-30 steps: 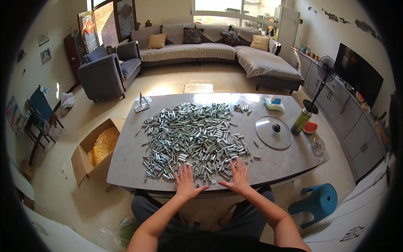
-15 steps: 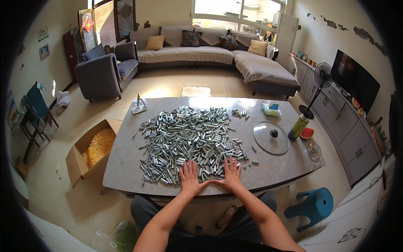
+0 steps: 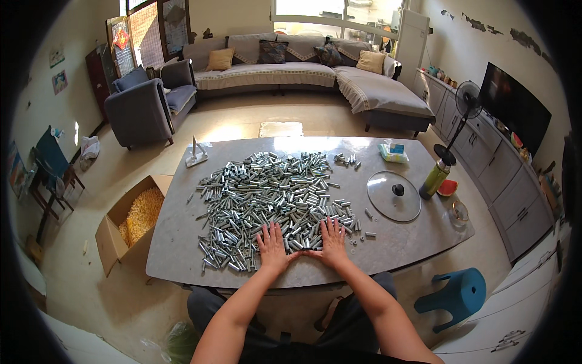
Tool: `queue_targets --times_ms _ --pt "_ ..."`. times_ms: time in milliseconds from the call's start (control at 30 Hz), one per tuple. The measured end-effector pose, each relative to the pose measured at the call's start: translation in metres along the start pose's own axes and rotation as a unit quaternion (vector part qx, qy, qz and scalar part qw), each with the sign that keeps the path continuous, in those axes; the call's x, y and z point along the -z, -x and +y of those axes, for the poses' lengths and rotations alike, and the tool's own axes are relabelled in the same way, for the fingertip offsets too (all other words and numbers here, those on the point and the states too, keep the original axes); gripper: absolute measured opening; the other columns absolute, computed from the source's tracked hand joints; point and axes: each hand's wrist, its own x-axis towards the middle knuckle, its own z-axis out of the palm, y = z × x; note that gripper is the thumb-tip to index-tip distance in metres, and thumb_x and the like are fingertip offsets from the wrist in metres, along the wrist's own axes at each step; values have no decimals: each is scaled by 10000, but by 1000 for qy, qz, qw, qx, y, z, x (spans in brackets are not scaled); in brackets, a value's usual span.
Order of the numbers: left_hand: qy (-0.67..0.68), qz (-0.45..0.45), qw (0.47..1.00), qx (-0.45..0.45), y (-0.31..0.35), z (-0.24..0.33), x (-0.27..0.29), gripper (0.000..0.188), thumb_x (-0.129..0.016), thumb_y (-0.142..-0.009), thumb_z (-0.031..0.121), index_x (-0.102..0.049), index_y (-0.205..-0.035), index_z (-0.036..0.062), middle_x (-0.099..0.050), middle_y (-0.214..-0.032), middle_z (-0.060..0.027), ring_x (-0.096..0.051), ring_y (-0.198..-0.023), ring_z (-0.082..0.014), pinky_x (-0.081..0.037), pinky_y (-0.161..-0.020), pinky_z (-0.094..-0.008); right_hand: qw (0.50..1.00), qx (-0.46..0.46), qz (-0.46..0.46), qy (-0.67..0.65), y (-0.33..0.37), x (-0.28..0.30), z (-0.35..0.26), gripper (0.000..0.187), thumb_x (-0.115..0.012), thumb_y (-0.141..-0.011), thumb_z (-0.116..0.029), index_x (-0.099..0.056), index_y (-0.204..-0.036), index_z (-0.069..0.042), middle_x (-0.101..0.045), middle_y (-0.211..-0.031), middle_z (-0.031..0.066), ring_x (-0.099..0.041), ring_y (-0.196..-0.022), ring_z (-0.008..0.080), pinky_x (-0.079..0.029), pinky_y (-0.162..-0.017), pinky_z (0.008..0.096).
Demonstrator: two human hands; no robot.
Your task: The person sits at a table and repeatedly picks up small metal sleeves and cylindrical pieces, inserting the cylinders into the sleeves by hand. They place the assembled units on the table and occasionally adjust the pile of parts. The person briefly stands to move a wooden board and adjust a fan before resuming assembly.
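Observation:
A wide heap of shiny metal sleeves and bolts covers the middle and left of the grey table. My left hand lies flat against the heap's near edge, fingers spread over the pieces. Beside it my right hand rests the same way, palm down with fingers stretched forward. The two thumbs point toward each other and almost meet, with metal pieces in front of them. Neither hand grips anything. A few loose sleeves and small nuts lie just right of my right hand.
Right on the table are a glass lid, a green bottle, a watermelon slice, a glass ashtray and a wipes pack. A cardboard box stands left on the floor; a blue stool stands right.
Both hands have slid forward, away from me, pushing the near edge of the metal heap a little farther from the table's front edge. The view has shifted slightly.

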Motion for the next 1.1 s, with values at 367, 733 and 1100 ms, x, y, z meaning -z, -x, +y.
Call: queue_targets --times_ms 367,733,1100 --pt "-7 -21 1000 -22 -1 -4 10 1205 -506 -644 763 -46 -1420 -36 -41 -1496 -198 33 -1377 -377 41 -1082 -525 1000 16 0 -18 7 6 8 1138 -688 -602 -644 -165 -1427 -62 -116 -1490 160 -61 -1381 349 -38 -1081 544" --pt "37 9 996 -84 25 9 16 1222 -463 -640 805 -69 -1409 -60 -43 -1494 -198 35 -1378 -370 56 -1080 -519 998 45 30 19 45 18 37 1069 -601 -666 -686 -191 -1420 -50 -137 -1483 174 -77 -1379 346 -47 -1076 545" --pt "48 3 984 -172 -18 47 18 1225 -543 -617 765 -82 -1415 -43 -43 -1500 -180 59 -1385 -348 54 -1090 -483 999 16 -8 43 26 16 43 1076 -579 -659 -702 -200 -1419 -41 -134 -1484 171 -68 -1382 338 -36 -1080 538"
